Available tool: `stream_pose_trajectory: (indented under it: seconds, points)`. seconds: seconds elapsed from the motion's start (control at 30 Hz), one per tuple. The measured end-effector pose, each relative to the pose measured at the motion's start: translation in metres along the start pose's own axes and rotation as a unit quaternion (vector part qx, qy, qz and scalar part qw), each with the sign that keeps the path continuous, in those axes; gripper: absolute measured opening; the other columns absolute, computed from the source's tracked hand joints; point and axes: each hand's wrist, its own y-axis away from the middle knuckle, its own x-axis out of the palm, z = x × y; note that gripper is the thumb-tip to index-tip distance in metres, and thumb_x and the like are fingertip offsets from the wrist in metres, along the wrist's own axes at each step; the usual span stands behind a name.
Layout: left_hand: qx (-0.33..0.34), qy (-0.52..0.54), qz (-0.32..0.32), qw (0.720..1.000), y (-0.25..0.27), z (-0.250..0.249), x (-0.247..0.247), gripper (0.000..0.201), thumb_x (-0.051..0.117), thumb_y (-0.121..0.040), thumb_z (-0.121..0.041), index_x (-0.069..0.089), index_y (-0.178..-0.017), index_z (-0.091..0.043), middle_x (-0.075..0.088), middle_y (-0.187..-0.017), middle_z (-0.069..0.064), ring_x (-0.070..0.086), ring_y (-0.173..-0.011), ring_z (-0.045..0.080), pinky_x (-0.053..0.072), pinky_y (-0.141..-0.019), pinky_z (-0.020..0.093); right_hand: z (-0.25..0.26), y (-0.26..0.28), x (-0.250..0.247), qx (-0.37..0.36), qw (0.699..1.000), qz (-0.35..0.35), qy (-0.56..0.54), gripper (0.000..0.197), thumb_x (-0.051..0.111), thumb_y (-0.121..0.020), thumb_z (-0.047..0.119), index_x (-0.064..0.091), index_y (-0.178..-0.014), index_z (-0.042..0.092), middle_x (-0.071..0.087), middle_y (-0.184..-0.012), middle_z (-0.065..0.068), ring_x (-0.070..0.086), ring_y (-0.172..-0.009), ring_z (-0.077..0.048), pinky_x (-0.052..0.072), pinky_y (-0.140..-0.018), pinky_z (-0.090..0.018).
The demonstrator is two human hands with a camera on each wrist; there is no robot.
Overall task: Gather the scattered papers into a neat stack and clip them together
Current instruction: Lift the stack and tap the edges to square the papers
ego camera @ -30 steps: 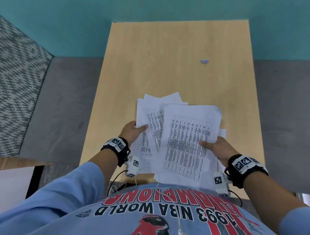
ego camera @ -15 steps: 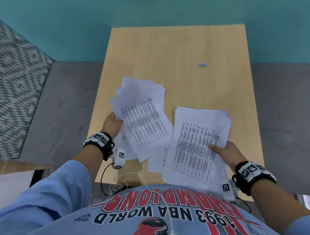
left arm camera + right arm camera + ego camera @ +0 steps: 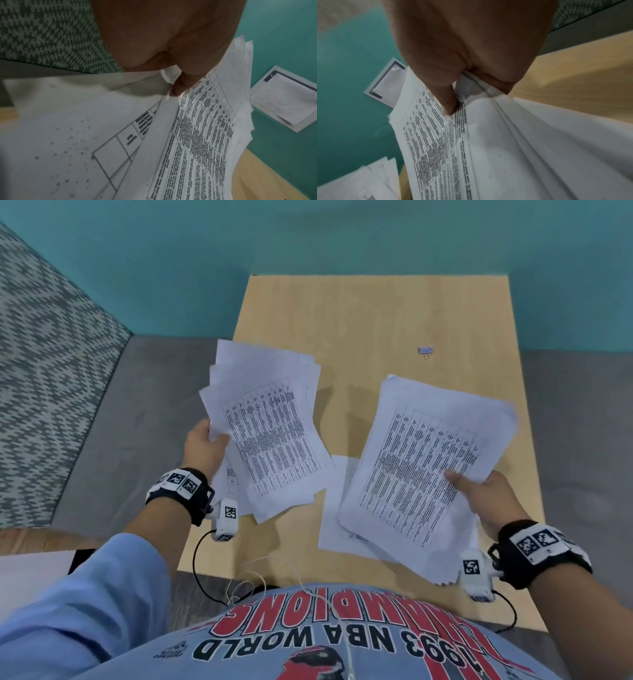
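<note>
A person stood over a desk [image 3: 376, 313] with papers split between two hands. The left hand [image 3: 202, 446] pinched a fanned sheaf [image 3: 267, 436] at its near-left edge, thumb on top, the sheets lifted and skewed against one another. The right hand [image 3: 486, 498] gripped a second sheaf [image 3: 421, 470] at its right edge, thumb pressed on the printed top page, fingers curled beneath. Both grips were closed on paper. One loose sheet [image 3: 334, 508] lay flat on the desk between the two bundles, partly under the right one. The clip [image 3: 425, 350] sat untouched toward the far right of the desk, well apart from either hand.

The step in hand appeared to be merging the two bundles. It would likely go best if one sheaf were laid squarely on the other with printed sides matching, the loose sheet picked up with them, and the whole stack stood on edge and tapped on the desk until the edges lined up. A light grip would let the fanned sheets slide into line; squeezing hard could lock in the skew or crease the corners.
</note>
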Motion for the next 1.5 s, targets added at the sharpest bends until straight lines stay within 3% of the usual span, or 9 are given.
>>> stream_pose_trajectory:
  seconds: [0.13,0.27,0.47,0.67,0.87,1.03,1.23,1.37,1.5]
  points:
    - [0.039,-0.007,0.017,0.999,0.006,-0.019,-0.003,0.029,0.066,-0.099,-0.012,0.069,-0.102,-0.04,0.073,-0.103,-0.017,0.07,-0.096,0.004,0.055,-0.092,0.037,0.033,0.011,0.004,-0.05,0.998,0.031,-0.036,0.028,0.074,-0.094,0.018,0.069,-0.121,0.018,0.073,-0.111,0.01,0.072,-0.092,-0.008,0.052,-0.063,-0.014]
    - [0.056,0.02,0.085,0.995,0.008,-0.031,0.003,0.027,0.071,-0.099,-0.016,0.071,-0.125,-0.023,0.078,-0.119,-0.004,0.075,-0.107,0.018,0.059,-0.097,0.043,0.056,0.015,0.024,-0.047,0.994,0.077,-0.062,0.032,0.078,-0.091,0.021,0.072,-0.122,0.018,0.078,-0.118,0.0,0.074,-0.11,-0.015,0.055,-0.09,-0.034]
    - [0.002,0.137,0.242,0.961,0.02,-0.045,0.024,0.043,0.077,-0.095,-0.009,0.067,-0.136,-0.014,0.075,-0.133,0.009,0.071,-0.123,0.033,0.054,-0.107,0.052,0.071,0.011,0.073,-0.051,0.99,0.11,-0.069,0.033,0.079,-0.091,0.019,0.07,-0.122,0.026,0.076,-0.12,0.006,0.072,-0.113,-0.013,0.051,-0.103,-0.036]
    - [-0.047,0.182,0.307,0.933,0.036,-0.049,0.037,0.034,0.066,-0.101,-0.004,0.068,-0.134,-0.011,0.077,-0.128,0.012,0.076,-0.105,0.027,0.065,-0.087,0.04,0.058,0.005,0.083,0.043,0.977,0.148,-0.151,0.051,0.081,-0.088,0.017,0.063,-0.136,0.022,0.071,-0.134,0.001,0.064,-0.129,-0.022,0.04,-0.118,-0.046]
    - [-0.056,0.18,0.313,0.931,0.053,-0.047,0.051,0.031,0.064,-0.104,-0.03,0.069,-0.134,-0.02,0.077,-0.129,0.004,0.073,-0.119,0.026,0.06,-0.097,0.04,0.062,0.015,0.085,0.06,0.971,0.187,-0.133,0.037,0.072,-0.094,0.007,0.068,-0.13,0.013,0.072,-0.132,-0.008,0.073,-0.116,-0.024,0.05,-0.108,-0.052]
    - [0.058,0.151,0.261,0.952,0.058,-0.054,0.057,0.045,0.081,-0.091,-0.011,0.067,-0.134,-0.013,0.077,-0.13,0.001,0.073,-0.122,0.019,0.057,-0.106,0.04,0.082,0.031,0.085,-0.086,0.989,0.086,-0.081,0.034,0.079,-0.09,0.017,0.072,-0.123,0.023,0.078,-0.12,0.002,0.074,-0.113,-0.02,0.054,-0.104,-0.047]
    - [0.107,0.107,0.227,0.962,0.068,-0.053,0.072,0.023,0.078,-0.095,-0.013,0.073,-0.115,-0.002,0.08,-0.11,0.004,0.077,-0.101,0.014,0.058,-0.092,0.033,0.078,0.042,0.087,-0.197,0.979,0.022,-0.05,0.031,0.085,-0.085,0.016,0.072,-0.107,0.034,0.077,-0.108,0.014,0.072,-0.101,0.005,0.054,-0.089,-0.018]
    - [0.133,0.046,0.224,0.964,0.075,-0.056,0.083,0.015,0.075,-0.096,-0.006,0.069,-0.1,-0.019,0.068,-0.085,-0.006,0.064,-0.067,-0.02,0.047,-0.067,0.004,0.062,0.027,0.093,-0.2,0.979,0.034,0.04,0.008,0.078,-0.091,0.011,0.071,-0.095,0.013,0.073,-0.082,0.016,0.065,-0.072,0.011,0.047,-0.067,-0.013]
    - [0.136,0.097,0.188,0.968,0.072,-0.067,0.081,0.024,0.082,-0.091,-0.011,0.074,-0.106,-0.028,0.079,-0.108,0.003,0.075,-0.096,0.007,0.061,-0.091,0.033,0.068,0.02,0.09,-0.184,0.983,0.004,-0.012,0.01,0.08,-0.09,0.014,0.074,-0.095,0.02,0.074,-0.083,0.02,0.068,-0.072,0.01,0.05,-0.067,-0.009]
